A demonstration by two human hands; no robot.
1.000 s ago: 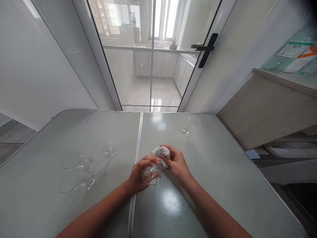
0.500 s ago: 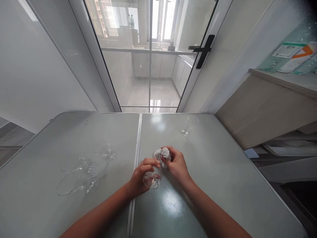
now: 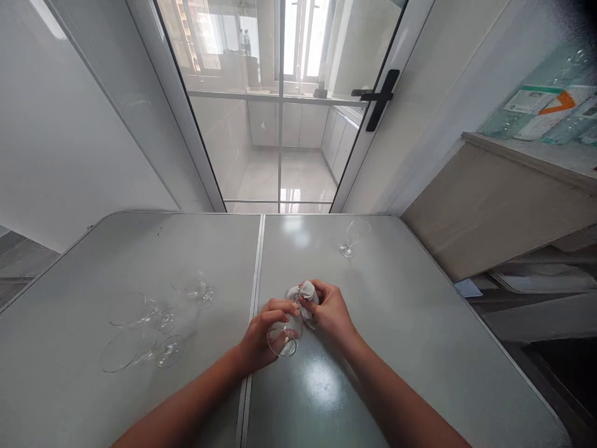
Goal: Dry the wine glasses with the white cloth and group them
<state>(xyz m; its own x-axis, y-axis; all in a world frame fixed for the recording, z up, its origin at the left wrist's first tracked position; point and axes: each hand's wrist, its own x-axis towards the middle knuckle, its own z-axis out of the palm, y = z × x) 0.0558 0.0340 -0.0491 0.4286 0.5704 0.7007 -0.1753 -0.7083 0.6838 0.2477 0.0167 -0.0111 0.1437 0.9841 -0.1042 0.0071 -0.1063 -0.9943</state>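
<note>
My left hand (image 3: 263, 333) is wrapped round the bowl of a wine glass (image 3: 285, 343), which is tilted so its rim faces me. In my right hand (image 3: 332, 311) a white cloth (image 3: 308, 291) is pinched against the stem and foot end of that glass, and most of the foot is hidden by it. Both hands are close together just right of the seam in the table. To the left stand a front wine glass (image 3: 168, 351), a middle wine glass (image 3: 166, 320) and a rear wine glass (image 3: 205, 295). One more wine glass (image 3: 347, 250) stands at the far right.
The grey-green table (image 3: 410, 348) has a metal strip (image 3: 257, 280) running down its middle. Beyond its far edge is a glazed door with a black handle (image 3: 382, 99). Packed plastic bottles (image 3: 536, 112) sit on a shelf (image 3: 527, 186) at the right.
The cloth has shifted slightly in my right hand around the stem and foot, and more of it hangs below. My left hand keeps its hold on the bowl. The camera view has shifted slightly.
</note>
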